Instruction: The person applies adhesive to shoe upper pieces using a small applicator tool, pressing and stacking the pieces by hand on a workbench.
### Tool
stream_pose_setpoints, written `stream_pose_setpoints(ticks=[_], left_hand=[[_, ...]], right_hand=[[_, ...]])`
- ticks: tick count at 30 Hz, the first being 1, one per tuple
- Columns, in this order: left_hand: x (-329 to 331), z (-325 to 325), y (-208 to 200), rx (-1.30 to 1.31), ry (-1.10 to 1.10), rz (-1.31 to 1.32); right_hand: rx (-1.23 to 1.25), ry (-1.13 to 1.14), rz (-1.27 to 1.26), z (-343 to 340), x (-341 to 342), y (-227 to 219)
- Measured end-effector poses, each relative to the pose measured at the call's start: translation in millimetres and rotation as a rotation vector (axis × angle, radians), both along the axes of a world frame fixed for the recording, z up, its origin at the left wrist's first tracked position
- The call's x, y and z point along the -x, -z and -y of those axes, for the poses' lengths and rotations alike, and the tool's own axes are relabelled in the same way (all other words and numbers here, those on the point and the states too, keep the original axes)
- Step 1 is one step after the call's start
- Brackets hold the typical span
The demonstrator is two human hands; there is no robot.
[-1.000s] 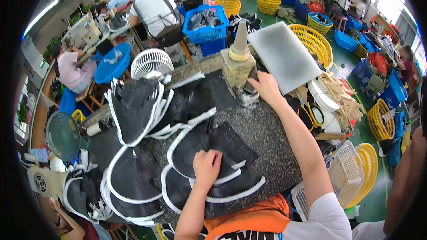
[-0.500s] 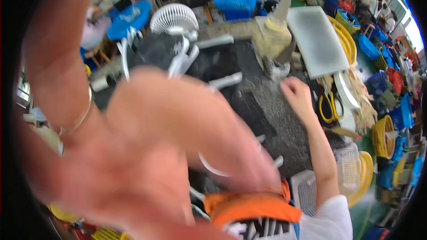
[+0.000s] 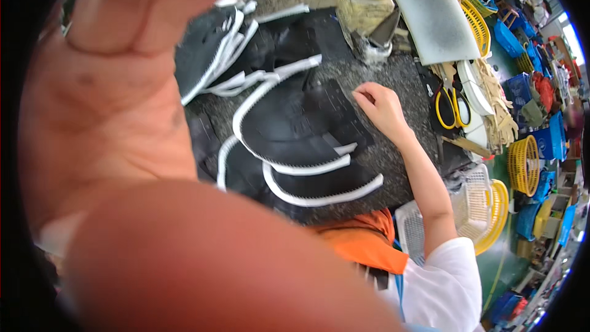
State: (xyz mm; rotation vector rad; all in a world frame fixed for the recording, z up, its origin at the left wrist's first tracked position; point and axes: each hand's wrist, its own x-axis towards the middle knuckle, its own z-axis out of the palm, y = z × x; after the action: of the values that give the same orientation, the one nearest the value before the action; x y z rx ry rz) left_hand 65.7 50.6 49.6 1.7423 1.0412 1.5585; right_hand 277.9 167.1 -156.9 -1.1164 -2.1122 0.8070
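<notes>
Very large and close, my left hand [image 3: 117, 104] fills the left side of the view. Its palm shows, with thumb and fingers spread apart and their tips out of view; no held thing shows. My right hand [image 3: 380, 109] is closed in a loose fist just right of the black sheet pieces, with nothing visible in it. Nearest to it lies a black curved piece [image 3: 289, 120] edged with a white notched strip [image 3: 241, 114]. Below that is another white curved strip [image 3: 326, 198] on black material. More black pieces with white strips [image 3: 227, 55] lie farther back, partly hidden by my left hand.
A yellowish block [image 3: 362, 9] with a cone on top stands at the back. Right of it are a white board [image 3: 433, 18], yellow-and-black-handled scissors [image 3: 452, 104] and beige gloves [image 3: 501, 110]. White mesh baskets [image 3: 479, 200] stand by my right elbow; yellow baskets [image 3: 522, 163] stand beyond.
My left hand has shifted up and left, uncovering the black pieces and white strips. The view has tilted down slightly. My right hand stays closed beside the pieces.
</notes>
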Motion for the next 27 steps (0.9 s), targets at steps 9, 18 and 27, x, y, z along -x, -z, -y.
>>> stream_pose_setpoints(ticks=[9, 18, 27], left_hand=[[-6.1, -9.4, 30.4, 0.047, -0.164, -0.113], [-1.1, -27.9, 201.1, 0.124, -0.362, -0.926], [2.5, -54.0, 188.3, 0.215, -0.248, -0.925]], right_hand=[[-0.289, 0.600, -0.331, -91.3, -53.5, -19.1], [0.080, 0.330, -0.287, -99.4, -11.9, -50.4], [-0.628, 0.113, 0.611, -76.6, -33.3, -34.8]])
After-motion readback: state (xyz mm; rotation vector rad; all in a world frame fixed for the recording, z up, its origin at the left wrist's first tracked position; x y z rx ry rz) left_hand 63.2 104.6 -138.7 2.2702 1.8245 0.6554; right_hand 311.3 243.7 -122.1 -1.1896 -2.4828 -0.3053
